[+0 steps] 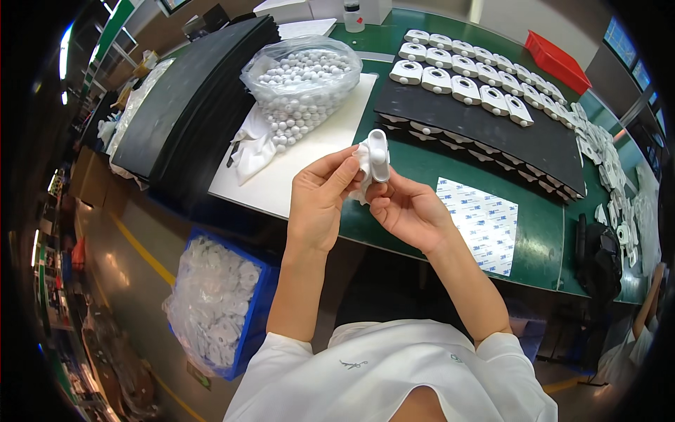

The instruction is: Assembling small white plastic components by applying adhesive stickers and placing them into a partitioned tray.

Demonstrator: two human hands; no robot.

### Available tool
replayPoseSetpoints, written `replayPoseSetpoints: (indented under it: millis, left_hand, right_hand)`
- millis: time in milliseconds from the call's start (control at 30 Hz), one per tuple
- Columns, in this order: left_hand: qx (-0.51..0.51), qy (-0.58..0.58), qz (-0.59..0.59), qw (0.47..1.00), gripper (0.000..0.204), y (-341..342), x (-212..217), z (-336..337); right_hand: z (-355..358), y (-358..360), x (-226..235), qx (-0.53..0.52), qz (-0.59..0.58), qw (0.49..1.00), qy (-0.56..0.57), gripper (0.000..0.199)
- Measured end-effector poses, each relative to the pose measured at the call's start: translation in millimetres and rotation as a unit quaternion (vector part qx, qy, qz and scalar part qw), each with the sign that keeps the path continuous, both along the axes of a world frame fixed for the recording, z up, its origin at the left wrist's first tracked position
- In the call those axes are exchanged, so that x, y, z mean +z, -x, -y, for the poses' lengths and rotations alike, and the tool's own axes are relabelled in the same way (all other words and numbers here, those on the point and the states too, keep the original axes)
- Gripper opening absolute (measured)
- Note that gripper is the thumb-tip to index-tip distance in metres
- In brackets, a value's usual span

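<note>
Above the front edge of the green table, both my hands hold up a white oval plastic part (pixel 380 156) with a rounded bump in its middle. My left hand (pixel 318 200) pinches a crumpled white cloth (pixel 361 184) against the part's left side. At the part's lower end, the fingers of my right hand (pixel 416 213) are closed on it. Just beyond, an open clear bag of white balls (pixel 309 91) rests on a white board (pixel 242 184). Another white cloth (pixel 254 149) lies at the bag's near left.
Rows of similar white parts (pixel 465 90) stand on stacked black boards (pixel 485 126) at the right. A printed sheet (pixel 478 224) lies on the green table (pixel 541 243). Black sheets (pixel 190 91) are piled left. A blue crate (pixel 254 309) holds bagged white parts; a red bin (pixel 557 62) sits far right.
</note>
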State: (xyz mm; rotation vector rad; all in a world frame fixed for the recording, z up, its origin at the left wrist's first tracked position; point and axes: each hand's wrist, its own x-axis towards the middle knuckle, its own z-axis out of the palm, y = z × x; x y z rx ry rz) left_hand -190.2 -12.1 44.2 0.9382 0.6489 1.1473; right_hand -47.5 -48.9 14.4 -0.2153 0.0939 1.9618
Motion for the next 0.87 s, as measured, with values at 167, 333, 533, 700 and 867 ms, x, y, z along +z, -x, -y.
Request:
replayPoseSetpoints:
  millis: [167, 333, 533, 700, 867]
  left_hand:
    - [0.011, 0.028, -0.023, 0.999, 0.019, -2, -1, 0]
    - [-0.021, 0.041, 0.004, 0.999, 0.015, -7, -8, -4]
    - [0.046, -0.060, -0.050, 0.996, 0.013, 6, 2, 4]
    - [0.119, -0.162, -0.219, 0.955, 0.002, -9, -10, 22]
    - [0.252, -0.227, -0.142, 0.930, 0.005, 8, -3, 19]
  right_hand:
    - [2, 5, -3, -0.001, 0.006, 1.000, -0.007, 0.023]
    - [0, 6, -10, -0.007, 0.014, 0.999, -0.040, 0.022]
    - [-5, 35, -5, -0.012, -0.032, 0.995, -0.095, 0.018]
    - [-6, 30, -5, -0.047, -0.077, 0.993, -0.072, 0.014]
    - [1, 28, -5, -0.055, -0.123, 0.990, -0.035, 0.018]
